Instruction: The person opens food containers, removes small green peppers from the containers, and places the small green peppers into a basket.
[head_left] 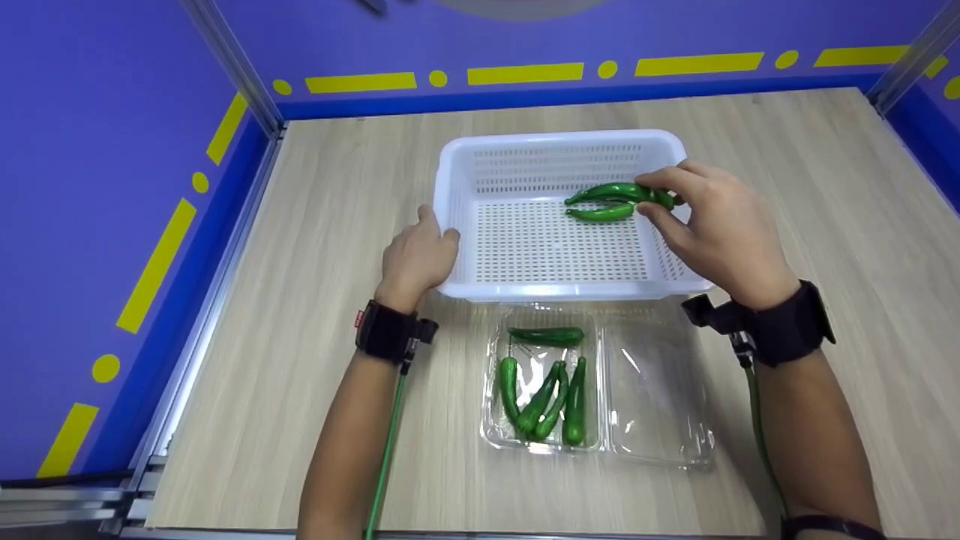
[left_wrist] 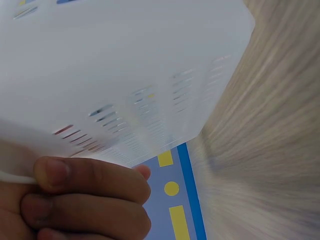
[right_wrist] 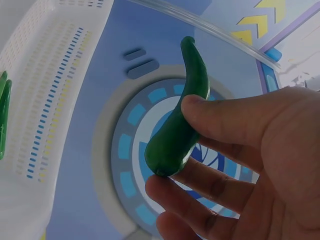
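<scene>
My left hand (head_left: 421, 255) grips the left rim of a white slotted plastic basket (head_left: 555, 290), its fingers curled against the outer wall in the left wrist view. Over the basket's right side, my right hand (head_left: 724, 225) pinches a green pepper (right_wrist: 172, 135) between thumb and fingers. Its narrow end points up in the right wrist view. Inside the basket, a longer green pepper (head_left: 607, 193) and a shorter, lighter green pepper (head_left: 600, 214) lie near the right hand. In the head view, the fingers partly cover the held pepper.
In front of the basket, a clear plastic clamshell box (head_left: 491, 427) lies unfolded on the wooden table (head_left: 315, 225). Several green peppers (head_left: 574, 405) are in its left half; its lid (head_left: 660, 397) lies flat at right. Blue-purple walls (head_left: 525, 37) enclose the table.
</scene>
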